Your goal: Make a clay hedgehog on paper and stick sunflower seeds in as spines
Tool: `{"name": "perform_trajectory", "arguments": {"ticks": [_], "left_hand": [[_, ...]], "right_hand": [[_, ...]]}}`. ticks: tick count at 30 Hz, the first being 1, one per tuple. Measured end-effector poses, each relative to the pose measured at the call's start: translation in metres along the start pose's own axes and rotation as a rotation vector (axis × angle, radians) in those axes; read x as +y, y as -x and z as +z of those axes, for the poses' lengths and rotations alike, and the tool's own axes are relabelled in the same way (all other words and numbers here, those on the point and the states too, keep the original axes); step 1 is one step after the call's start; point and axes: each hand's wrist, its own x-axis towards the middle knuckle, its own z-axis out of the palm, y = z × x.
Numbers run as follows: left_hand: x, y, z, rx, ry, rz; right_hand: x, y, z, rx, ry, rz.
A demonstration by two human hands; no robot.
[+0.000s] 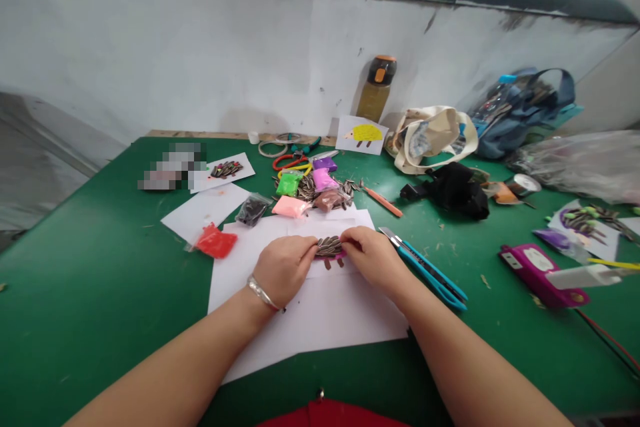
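In front of me lies a small white card with a hedgehog picture (pixel 329 247) on it, its back covered in striped sunflower seeds above a purple edge and brown feet. My left hand (pixel 286 268) is at the picture's left end, thumb and fingers pinched together. At the right end my right hand (pixel 373 257) pinches too, fingertips touching the seeds' edge. What either pinch holds is hidden. Under the card are larger white paper sheets (pixel 310 320). Behind it lie loose sunflower seeds (pixel 350 190) and bags of pink (pixel 291 207), green (pixel 289 183) and brown clay (pixel 329 200).
A blue utility knife (pixel 425 270) lies right of my right hand. Red clay (pixel 216 241) and a black packet (pixel 253 209) are on the left. Scissors (pixel 293 161), a yellow hedgehog card (pixel 361 135), a bottle (pixel 376 88) and bags stand behind; a purple device (pixel 543 277) is at right.
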Motion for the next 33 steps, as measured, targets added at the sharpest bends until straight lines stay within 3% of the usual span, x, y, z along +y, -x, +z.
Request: {"name": "perform_trajectory", "arguments": {"ticks": [17, 23, 33], "left_hand": [[-0.001, 0.001, 0.003, -0.08, 0.023, -0.008], [0.0, -0.001, 0.007, 0.005, 0.089, 0.082], [0.005, 0.004, 0.015, -0.027, 0.088, 0.119]], "right_hand": [[-0.004, 0.002, -0.001, -0.021, 0.038, 0.002], [-0.003, 0.002, -0.001, 0.01, 0.061, -0.015], [-0.001, 0.001, 0.004, 0.025, 0.065, -0.058]]}}
